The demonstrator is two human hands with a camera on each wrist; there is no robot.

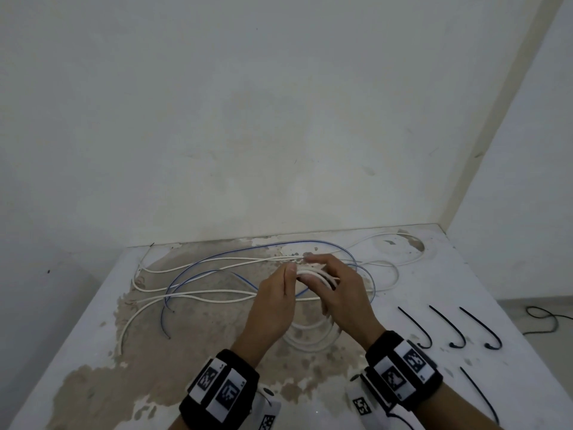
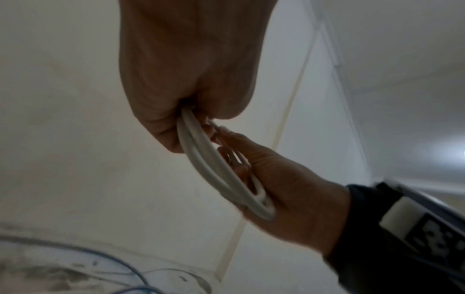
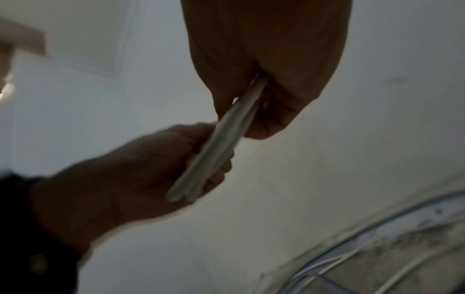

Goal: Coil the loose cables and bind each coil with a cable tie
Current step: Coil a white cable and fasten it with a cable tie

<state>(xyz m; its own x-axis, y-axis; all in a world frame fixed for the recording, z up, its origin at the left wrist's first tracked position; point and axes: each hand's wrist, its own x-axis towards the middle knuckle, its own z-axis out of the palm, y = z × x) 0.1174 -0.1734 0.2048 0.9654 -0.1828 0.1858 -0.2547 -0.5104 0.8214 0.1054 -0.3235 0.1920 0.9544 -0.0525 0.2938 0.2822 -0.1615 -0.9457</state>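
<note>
Above the middle of the table, both hands hold a small coil of white cable [image 1: 314, 276]. My left hand [image 1: 286, 276] pinches its left side and my right hand [image 1: 322, 268] curls round its right side. In the left wrist view my left hand [image 2: 186, 119] grips the coil [image 2: 208, 165] from above, and the right hand [image 2: 276, 179] cups it from below. In the right wrist view my right hand [image 3: 261, 99] pinches the stacked loops [image 3: 216, 159], with the left hand [image 3: 151, 169] behind them. The cable's loose tail [image 1: 384, 263] trails to the far right. A blue cable [image 1: 248, 251] and more white cable [image 1: 201, 297] lie spread out.
Three hooked black cable ties [image 1: 449, 328] lie in a row at the right, and a straight one [image 1: 479, 395] lies near the front right edge. The worn table [image 1: 93, 352] stands in a wall corner. A black cord [image 1: 542, 318] lies on the floor beyond the right edge.
</note>
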